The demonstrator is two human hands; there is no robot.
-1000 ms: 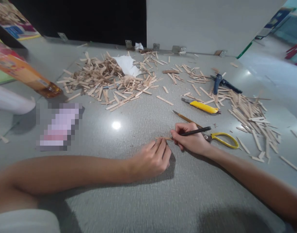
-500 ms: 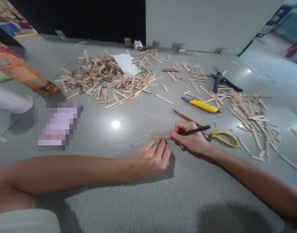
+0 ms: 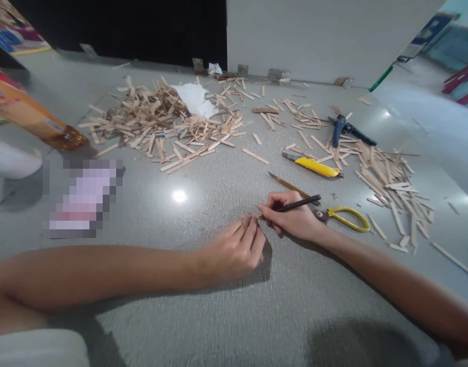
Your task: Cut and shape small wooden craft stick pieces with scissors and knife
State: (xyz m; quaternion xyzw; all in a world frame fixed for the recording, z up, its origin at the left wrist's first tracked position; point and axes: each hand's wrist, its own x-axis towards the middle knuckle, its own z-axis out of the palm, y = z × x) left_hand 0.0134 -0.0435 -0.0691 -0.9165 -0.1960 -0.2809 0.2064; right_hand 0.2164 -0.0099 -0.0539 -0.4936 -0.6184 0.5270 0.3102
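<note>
Mid-floor, toward near edge | left hand (image 3: 234,252) fingertips pressing small wooden stick (image 3: 250,216) flat (steadied for marking) | right hand (image 3: 291,216) pinching black pencil (image 3: 297,204), tip at stick | scissors (image 3: 346,218) just beside, toward right edge.

No legible text anywhere. Orange packet (image 3: 23,114) at far left: printed design, lettering blurred beyond reading. Colourful printed sheet (image 3: 14,33) at top left corner: pattern only, no words made out. Blue-and-white board (image 3: 424,35) at top right: markings too small and soft to read. Yellow utility knife (image 3: 313,166) and yellow-handled scissors (image 3: 346,218): no brand mark visible.
</note>
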